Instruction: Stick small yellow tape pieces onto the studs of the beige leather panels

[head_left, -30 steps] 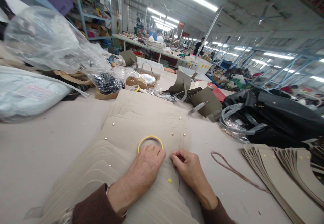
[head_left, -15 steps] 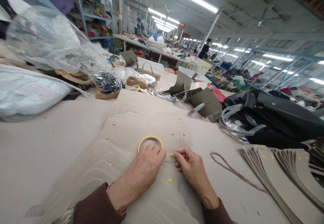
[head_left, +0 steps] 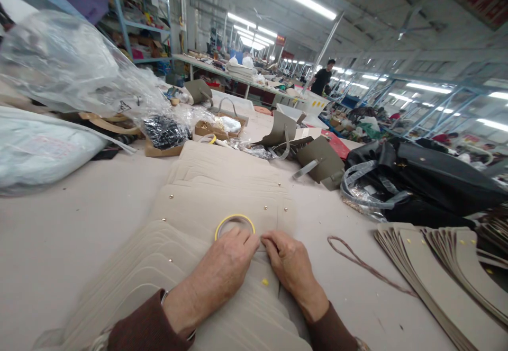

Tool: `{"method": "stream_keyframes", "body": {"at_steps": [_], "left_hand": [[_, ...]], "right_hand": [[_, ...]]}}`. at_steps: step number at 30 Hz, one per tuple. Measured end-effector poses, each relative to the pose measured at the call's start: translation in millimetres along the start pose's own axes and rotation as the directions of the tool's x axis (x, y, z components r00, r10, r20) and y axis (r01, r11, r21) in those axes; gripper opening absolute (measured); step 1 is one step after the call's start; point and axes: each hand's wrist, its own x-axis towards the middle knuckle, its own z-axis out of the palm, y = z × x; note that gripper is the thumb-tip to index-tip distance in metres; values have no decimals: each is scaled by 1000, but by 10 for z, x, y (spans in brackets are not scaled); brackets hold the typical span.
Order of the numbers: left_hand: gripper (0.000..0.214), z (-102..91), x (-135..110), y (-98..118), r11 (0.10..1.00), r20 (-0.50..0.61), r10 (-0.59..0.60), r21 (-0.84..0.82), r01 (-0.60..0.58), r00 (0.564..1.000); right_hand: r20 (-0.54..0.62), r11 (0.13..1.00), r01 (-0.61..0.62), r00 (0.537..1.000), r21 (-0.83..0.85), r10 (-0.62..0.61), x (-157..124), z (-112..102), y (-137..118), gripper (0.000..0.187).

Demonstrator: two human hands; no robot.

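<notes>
Beige leather panels (head_left: 222,203) are stacked right under my left hand (head_left: 224,271), which sits curled against a yellow tape roll (head_left: 234,222) at 12 o'clock; right hand (head_left: 288,266) is loosely pinched on the stack, can't tell if either's gripping anything.

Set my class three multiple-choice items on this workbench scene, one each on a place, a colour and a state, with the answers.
1. What lies just beyond the left hand?
A. A yellow tape roll
B. A pair of scissors
C. A ruler

2. What colour is the looped cord?
A. Yellow
B. Brown
C. White

3. How do the beige panels lie?
A. Rolled up
B. Hanging from a rack
C. Overlapping in a fanned stack

Answers:
1. A, the ring sits just past the knuckles.
2. B, the cord shows brown against the pale table.
3. C, their curved edges step out one behind another.
</notes>
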Motion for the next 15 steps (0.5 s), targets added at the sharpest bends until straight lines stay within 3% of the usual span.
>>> {"method": "stream_keyframes", "body": {"at_steps": [8,15], "left_hand": [[21,-40,-48,-24,993,-133,19,-116,-35,991],[19,-32,-31,-61,980,-237,58,-174,-101,970]], "right_hand": [[297,972,-69,955,224,-1,-66,-276,18,17],[274,912,-199,956,360,100,-76,-249,65,10]]}}
